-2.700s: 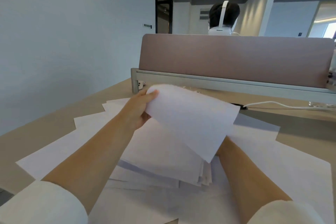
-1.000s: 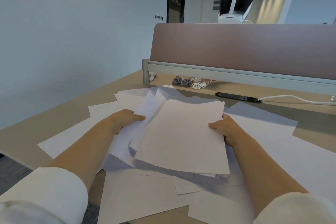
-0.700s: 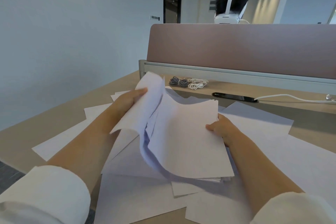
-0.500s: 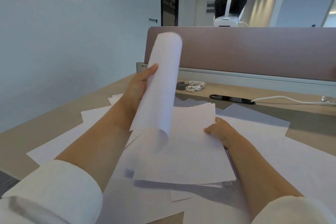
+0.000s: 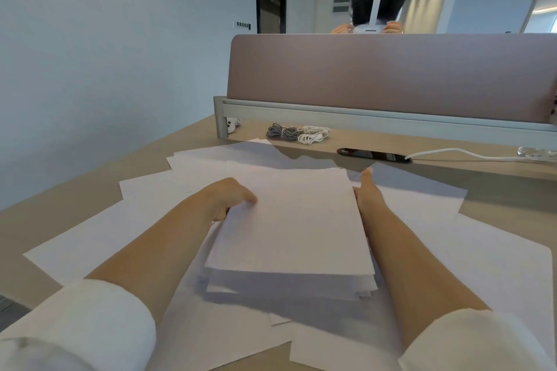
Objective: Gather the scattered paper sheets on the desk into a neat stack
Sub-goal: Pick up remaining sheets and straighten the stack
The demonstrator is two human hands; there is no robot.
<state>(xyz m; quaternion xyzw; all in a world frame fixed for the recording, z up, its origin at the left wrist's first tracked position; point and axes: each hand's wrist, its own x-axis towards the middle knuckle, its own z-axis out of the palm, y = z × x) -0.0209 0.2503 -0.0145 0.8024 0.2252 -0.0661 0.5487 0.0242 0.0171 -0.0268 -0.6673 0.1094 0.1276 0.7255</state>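
Your two bare hands bracket the gathered pile of white paper sheets (image 5: 289, 226) at the middle of the tan wooden desk (image 5: 187, 141), its long axis running straight away from you. Your left hand (image 5: 229, 199) pinches the pile's left edge, thumb on top. Your right hand (image 5: 366, 193) stands flat, fingers straight, against the right edge. Around and under the pile fan the loose white sheets (image 5: 99, 238), the left-side spread nearest your left hand, the right-side ones beside your right.

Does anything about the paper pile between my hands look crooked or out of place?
Yes. The stack isn't square: lower sheets jut out unevenly at its near edge, and loose sheets lie fanned across the desk around it.
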